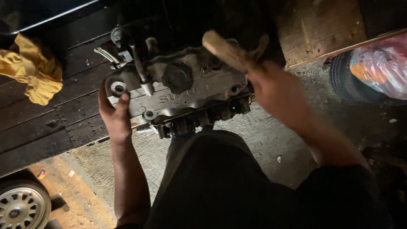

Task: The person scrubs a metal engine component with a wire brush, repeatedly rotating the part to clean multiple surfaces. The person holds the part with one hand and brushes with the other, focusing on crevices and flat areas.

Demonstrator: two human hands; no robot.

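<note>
A grey metal engine valve cover (190,91) with a round black filler cap (178,77) sits on an engine block at the edge of a dark wooden platform. My left hand (113,113) grips the cover's left end, thumb on top beside a bolt hole. My right hand (275,91) is raised at the cover's right end, shut around a wooden handle (224,50) that slants up to the left; the tool's head is hidden. My dark trousers fill the lower middle.
A yellow rag (32,68) lies on the dark plank platform (51,123) at left. A car wheel (21,208) shows at the bottom left, a tyre (345,80) with a plastic bag (381,65) at right. Concrete floor (263,140) lies below.
</note>
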